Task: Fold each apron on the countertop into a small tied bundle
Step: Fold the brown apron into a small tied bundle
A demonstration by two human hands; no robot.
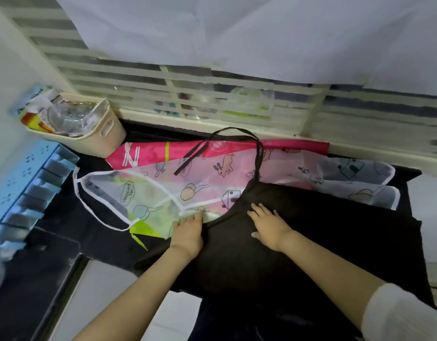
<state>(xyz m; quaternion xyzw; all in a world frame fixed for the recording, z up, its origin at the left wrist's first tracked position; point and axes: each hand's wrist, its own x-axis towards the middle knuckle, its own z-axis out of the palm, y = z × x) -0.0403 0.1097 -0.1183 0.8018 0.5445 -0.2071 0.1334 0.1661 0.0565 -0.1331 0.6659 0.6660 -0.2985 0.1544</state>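
On the table, left hand and right hand are pressing flat, fingers straight, on the black apron, neck strap lying beyond.

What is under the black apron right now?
A translucent cartoon-print apron pokes out from under the black apron, itself lying over a pink apron. How far either runs beneath is covered.

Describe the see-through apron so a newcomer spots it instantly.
On the dark countertop below the slatted window, three aprons overlap. The see-through apron lies between the pink apron at the back and the black apron in front. Only it is translucent, white-edged, printed with rabbits and houses.
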